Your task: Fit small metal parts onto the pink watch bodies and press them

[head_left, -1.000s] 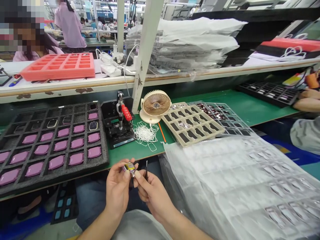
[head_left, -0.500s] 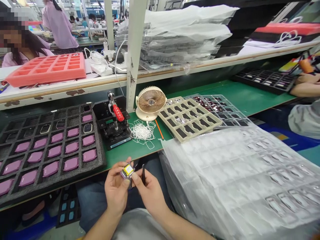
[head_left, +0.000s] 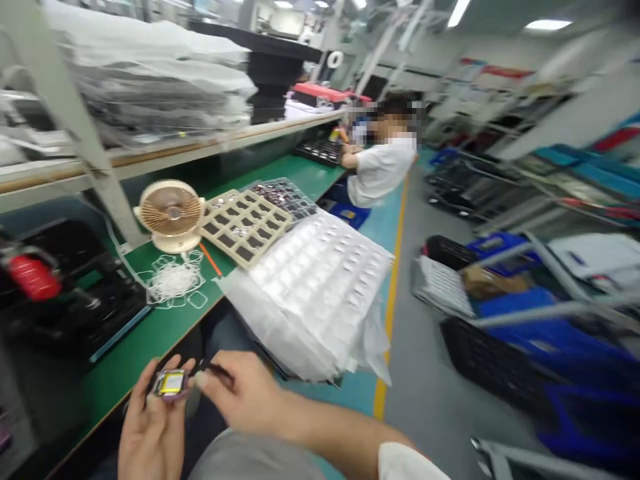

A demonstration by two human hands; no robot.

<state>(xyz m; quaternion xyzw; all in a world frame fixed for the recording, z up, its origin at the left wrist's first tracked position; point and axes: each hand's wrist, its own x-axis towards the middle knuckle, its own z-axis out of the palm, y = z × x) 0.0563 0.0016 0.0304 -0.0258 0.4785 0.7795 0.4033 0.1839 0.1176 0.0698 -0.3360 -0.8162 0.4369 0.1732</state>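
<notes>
My left hand (head_left: pixel 150 427) grips a small purplish smartwatch case (head_left: pixel 171 383), its inside facing up with a yellow-edged battery showing. Beside it, my right hand (head_left: pixel 250 390) pinches dark tweezers (head_left: pixel 219 371), their tip blurred near the case. Both hands are low in the view, in front of the green bench (head_left: pixel 113 357). On that bench lies a tangled heap of thin white gasket rings (head_left: pixel 173 280), with a single ring (head_left: pixel 197 299) apart from it. An orange stick (head_left: pixel 211 260) lies beside the heap.
A fan (head_left: pixel 171 213) stands behind the rings. To its right are a beige compartment tray (head_left: pixel 245 250) and wrapped white trays (head_left: pixel 305 293) jutting past the bench. A black clamp fixture with a red handle (head_left: pixel 34 277) is at left. A co-worker (head_left: pixel 385 163) sits farther along.
The view has swung right, bringing the aisle and racks into sight. My right hand has drawn slightly away from the case, tweezers still in it. My left hand keeps the case.
</notes>
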